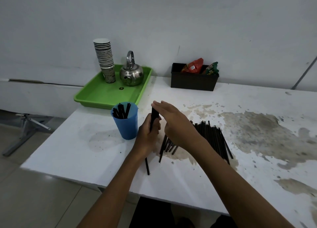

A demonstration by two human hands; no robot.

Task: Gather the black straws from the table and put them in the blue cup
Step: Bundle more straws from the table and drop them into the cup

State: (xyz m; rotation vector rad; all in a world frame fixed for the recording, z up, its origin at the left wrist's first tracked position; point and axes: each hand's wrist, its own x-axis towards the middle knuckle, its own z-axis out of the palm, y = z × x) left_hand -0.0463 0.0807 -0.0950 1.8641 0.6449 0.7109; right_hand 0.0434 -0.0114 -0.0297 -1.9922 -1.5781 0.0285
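Upright in left hand: black straws (right hand flat atop).

White stained table: blue cup, black straws, green tray, black box.

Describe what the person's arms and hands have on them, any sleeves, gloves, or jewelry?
Both forearms are bare as far as the view shows, with no sleeves visible. The left hand and right hand wear no gloves, and no watch, bracelet or ring shows.
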